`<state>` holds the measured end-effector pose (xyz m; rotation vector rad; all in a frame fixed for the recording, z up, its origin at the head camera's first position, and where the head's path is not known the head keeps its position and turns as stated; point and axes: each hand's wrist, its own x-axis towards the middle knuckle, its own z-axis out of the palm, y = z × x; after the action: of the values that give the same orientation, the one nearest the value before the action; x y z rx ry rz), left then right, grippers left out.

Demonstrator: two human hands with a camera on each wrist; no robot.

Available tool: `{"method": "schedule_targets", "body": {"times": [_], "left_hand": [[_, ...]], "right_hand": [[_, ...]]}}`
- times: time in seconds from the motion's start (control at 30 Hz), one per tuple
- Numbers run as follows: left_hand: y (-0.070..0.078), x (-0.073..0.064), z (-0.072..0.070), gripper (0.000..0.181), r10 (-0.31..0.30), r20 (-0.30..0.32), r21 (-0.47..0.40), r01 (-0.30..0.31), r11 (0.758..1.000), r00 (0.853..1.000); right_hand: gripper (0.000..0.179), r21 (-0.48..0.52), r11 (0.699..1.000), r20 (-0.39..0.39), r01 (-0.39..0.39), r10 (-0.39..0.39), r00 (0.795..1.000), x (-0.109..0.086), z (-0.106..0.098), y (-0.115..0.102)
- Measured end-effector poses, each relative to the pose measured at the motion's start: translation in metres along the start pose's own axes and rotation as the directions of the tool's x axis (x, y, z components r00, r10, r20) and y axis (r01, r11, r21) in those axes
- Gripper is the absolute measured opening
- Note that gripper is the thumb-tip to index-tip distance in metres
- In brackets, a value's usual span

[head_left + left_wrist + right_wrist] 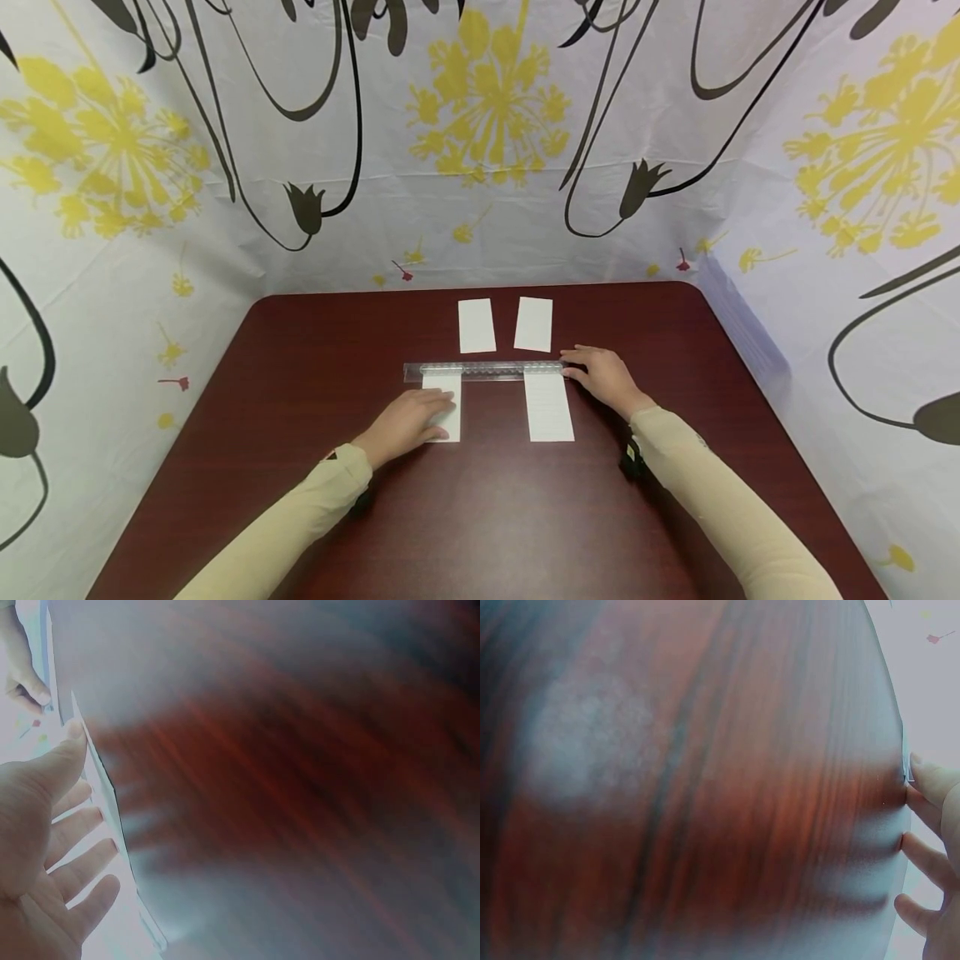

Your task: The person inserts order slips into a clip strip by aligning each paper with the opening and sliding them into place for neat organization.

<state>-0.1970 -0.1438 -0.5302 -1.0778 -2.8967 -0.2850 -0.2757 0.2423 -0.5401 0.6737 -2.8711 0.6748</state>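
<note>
A clear plastic ruler (492, 372) lies crosswise over the far ends of two white paper cards, the near left card (448, 423) and the near right card (550, 412). Faint lines show on the right one. My right hand (606, 381) holds the ruler's right end between thumb and fingers; in the right wrist view that hand (937, 855) has its thumb and index finger at the ruler's tip (907, 761). My left hand (408, 423) rests on the near left card, its fingers fairly straight, as the left hand (45, 832) also shows in the left wrist view.
Two more white cards lie beyond the ruler, the far left card (477, 326) and the far right card (533, 325). The dark red-brown table (495, 517) has rounded far corners. Patterned cloth (495, 233) hangs around its back and sides.
</note>
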Motion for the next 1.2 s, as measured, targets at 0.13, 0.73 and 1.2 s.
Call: {"method": "schedule_targets", "body": {"times": [0.13, 0.73, 1.2], "left_hand": [[0.001, 0.002, 0.001, 0.050, 0.004, -0.008, -0.004, -0.004, 1.000, 1.000], [0.008, 0.009, 0.001, 0.050, 0.045, -0.023, 0.020, -0.044, 0.999, 0.999], [0.012, 0.011, 0.001, 0.050, 0.026, -0.012, 0.011, -0.026, 1.000, 1.000]], "right_hand": [[0.039, 0.011, 1.000, 0.004, -0.012, 0.012, 1.000, 0.000, 0.000, 0.000], [0.037, 0.008, 1.000, -0.007, 0.018, -0.018, 1.000, 0.000, 0.000, 0.002], [0.036, -0.004, 1.000, -0.021, 0.031, -0.031, 0.999, 0.000, 0.002, 0.003]]}}
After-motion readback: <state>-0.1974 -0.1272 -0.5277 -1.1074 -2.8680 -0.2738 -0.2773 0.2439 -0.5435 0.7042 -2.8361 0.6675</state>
